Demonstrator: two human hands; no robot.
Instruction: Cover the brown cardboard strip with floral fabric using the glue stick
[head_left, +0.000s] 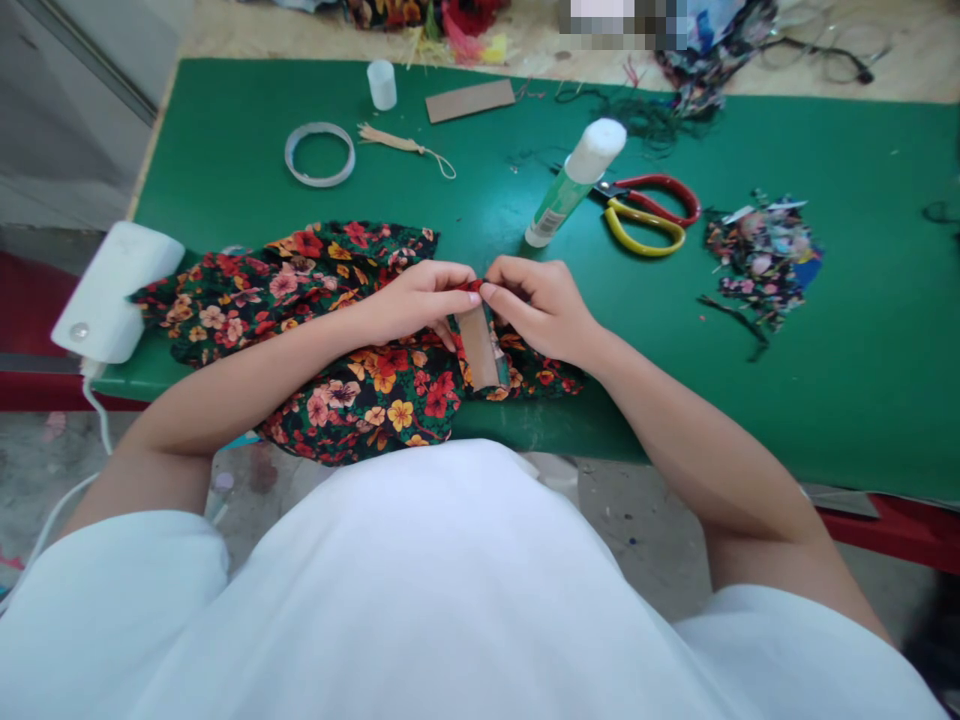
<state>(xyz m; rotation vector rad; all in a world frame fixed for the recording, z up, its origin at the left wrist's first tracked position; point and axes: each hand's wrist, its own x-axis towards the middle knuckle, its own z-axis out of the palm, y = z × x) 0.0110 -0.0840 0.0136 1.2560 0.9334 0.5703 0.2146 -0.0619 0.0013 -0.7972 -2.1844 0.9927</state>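
Floral fabric [337, 400] in black, red and orange lies bunched along the front of the green mat, partly hanging over its edge. A narrow cardboard strip [478, 350] rests on it, with fabric at its top end and right side. My left hand [424, 300] pinches the fabric at the strip's top from the left. Pressed close against it, my right hand [536, 300] pinches the same fabric edge from the right. The thumbs nearly meet there. A glue stick [574, 185] stands beyond my right hand, beside scissors [649, 215] with red and yellow handles.
On the green mat [847, 400] are a tape roll [319, 182], a white cap [382, 86], a beige tassel [397, 141] and another cardboard strip [470, 101]. Fabric scraps [765, 255] are heaped at right. A white corded device [116, 290] sits on the left edge.
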